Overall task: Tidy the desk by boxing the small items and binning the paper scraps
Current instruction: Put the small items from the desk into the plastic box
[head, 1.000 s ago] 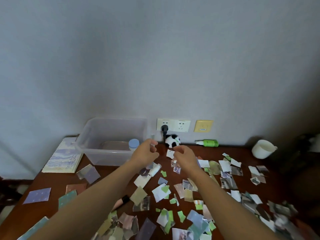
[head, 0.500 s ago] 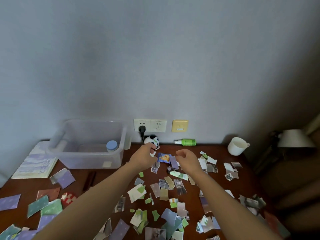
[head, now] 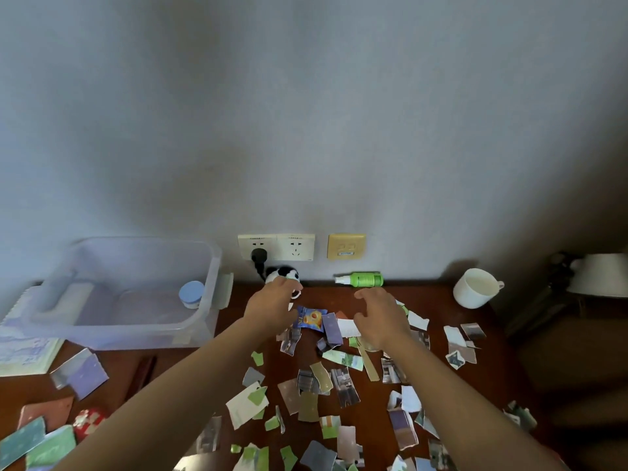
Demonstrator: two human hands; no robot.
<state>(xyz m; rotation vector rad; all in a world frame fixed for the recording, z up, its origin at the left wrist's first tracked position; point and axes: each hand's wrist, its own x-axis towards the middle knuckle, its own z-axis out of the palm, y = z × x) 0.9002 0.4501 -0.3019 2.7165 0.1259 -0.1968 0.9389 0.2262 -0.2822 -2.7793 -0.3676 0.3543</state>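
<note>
Several torn paper scraps cover the brown desk. My left hand reaches to the back edge, right in front of a black-and-white panda toy. Its curled fingers pinch a small white piece; what that piece is I cannot tell. My right hand hovers over the scraps with fingers spread and bent, holding nothing. Between the two hands lies a blue snack packet. A clear plastic box stands at the back left with a blue-capped jar inside.
A green spray bottle lies along the wall under the sockets. A white cup stands at the back right, a lamp beyond it. A notebook lies left of the box. A small red item sits among cards at front left.
Both hands moved farther toward the wall. The left hand now reaches the panda toy. The right hand's fingers have spread open. The view shifted right, and the blue packet now shows.
</note>
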